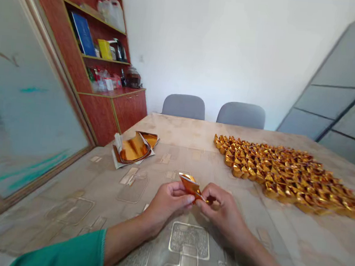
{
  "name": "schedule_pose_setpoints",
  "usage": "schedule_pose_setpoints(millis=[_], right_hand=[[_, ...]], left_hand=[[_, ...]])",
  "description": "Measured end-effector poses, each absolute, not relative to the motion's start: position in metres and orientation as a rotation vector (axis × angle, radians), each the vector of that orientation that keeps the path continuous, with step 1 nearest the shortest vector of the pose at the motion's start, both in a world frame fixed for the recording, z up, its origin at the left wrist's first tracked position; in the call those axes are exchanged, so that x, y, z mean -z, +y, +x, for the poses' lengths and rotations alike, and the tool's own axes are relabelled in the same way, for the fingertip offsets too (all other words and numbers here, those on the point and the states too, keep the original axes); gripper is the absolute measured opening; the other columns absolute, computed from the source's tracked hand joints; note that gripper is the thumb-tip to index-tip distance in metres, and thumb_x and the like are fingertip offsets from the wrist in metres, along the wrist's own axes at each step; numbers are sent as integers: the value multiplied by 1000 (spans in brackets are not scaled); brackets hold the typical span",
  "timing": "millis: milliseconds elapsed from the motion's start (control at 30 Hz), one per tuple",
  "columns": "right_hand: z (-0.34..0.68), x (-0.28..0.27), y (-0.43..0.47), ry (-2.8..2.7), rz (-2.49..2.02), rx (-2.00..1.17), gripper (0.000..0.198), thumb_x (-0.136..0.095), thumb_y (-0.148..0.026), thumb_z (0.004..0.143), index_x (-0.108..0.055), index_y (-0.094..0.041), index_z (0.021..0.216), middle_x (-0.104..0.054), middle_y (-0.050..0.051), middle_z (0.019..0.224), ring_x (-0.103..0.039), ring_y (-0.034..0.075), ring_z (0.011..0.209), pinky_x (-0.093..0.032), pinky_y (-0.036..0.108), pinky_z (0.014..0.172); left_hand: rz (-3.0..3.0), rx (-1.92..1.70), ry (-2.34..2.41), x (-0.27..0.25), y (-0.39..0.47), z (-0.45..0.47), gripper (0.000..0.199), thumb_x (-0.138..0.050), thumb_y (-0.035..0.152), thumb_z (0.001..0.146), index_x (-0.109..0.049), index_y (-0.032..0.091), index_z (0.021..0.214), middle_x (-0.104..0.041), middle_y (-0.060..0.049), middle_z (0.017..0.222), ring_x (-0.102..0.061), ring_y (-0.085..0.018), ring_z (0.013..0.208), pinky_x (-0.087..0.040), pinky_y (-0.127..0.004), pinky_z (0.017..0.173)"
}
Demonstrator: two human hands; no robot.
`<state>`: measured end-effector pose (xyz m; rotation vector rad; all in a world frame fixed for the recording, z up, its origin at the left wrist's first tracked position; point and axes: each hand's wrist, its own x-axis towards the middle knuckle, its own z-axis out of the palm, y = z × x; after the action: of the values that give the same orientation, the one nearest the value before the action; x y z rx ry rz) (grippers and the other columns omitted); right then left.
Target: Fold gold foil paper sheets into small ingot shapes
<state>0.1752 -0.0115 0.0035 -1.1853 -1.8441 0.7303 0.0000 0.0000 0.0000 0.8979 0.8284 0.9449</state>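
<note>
Tabletop [177,131] beneath both inward-turned hands [168,200] [222,205]

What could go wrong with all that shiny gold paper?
The gold foil paper is pinched by the left hand and right hand, so a hard tug might tear it. The curled gold sheets lie in a pile, so a bump could scatter them. The folded gold pieces crowd together, so one knock might shift several.

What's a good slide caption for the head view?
Left hand and right hand pinch a folded gold sheet over a table bearing many gold pieces.
</note>
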Motion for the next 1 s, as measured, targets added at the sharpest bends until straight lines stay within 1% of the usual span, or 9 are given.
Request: schedule_pose_setpoints(millis=[133, 267, 333, 500, 700, 867, 1000], right_hand=[[174, -4, -15, -1828, -1209, -737, 17, -56, -25, 86, -54, -20, 70, -55, -1, 66, -50, 16, 62, -37, 27, 58], [174, -4, -17, -1887, -1024, -700, 8, -61, -18, 85, -58, -21, 78, -60, 0, 76, -55, 15, 71, -41, 27, 65], [175, -3, -17, -1924, -928, -668, 9, -60, -13, 85, -60, -21, 82, -61, 0, 81, -57, 15, 76, -42, 26, 68], [177, 0, -15, -1886, -930, -646, 20, -62, -10, 84, -62, -23, 99, -64, 0, 86, -56, 15, 73, -44, 26, 66], [181, -1, -14, -1937, -903, -643, 15, -64, -11, 86, -65, -23, 94, -63, -1, 81, -57, 14, 72, -44, 26, 65], [182, -2, -12, -1946, -794, -682, 14, -66, -11, 87, -68, -24, 91, -67, 0, 84, -62, 15, 79, -46, 27, 71], [182, -2, -13, -1916, -855, -734, 11, -68, -13, 87, -70, -24, 86, -70, -1, 82, -64, 14, 77, -45, 26, 71]], left_hand=[[924, -968, 823, 2, 0, -1, 35, -88, 27, 61, -72, 11, 88, -74, -4, 78, -62, -10, 65, -45, -19, 62], [874, -1007, 790, 0, 1, -3, 32, -88, 29, 63, -72, 12, 85, -73, -3, 80, -64, -12, 72, -49, -22, 69], [846, -1023, 793, -2, 1, -5, 33, -88, 28, 63, -72, 13, 88, -72, -3, 84, -65, -12, 75, -51, -24, 73], [848, -1009, 800, -4, 1, -7, 34, -87, 27, 64, -71, 13, 91, -73, -5, 89, -66, -13, 79, -50, -23, 73], [907, -992, 790, -5, -1, -7, 29, -85, 27, 66, -71, 12, 87, -73, -4, 83, -66, -14, 76, -50, -23, 70], [950, -1014, 800, -3, 1, -7, 26, -83, 25, 67, -72, 13, 87, -73, -4, 82, -64, -12, 72, -48, -21, 66], [987, -998, 805, -2, 2, -7, 23, -83, 25, 67, -72, 12, 83, -72, -4, 77, -62, -11, 67, -46, -20, 62]])
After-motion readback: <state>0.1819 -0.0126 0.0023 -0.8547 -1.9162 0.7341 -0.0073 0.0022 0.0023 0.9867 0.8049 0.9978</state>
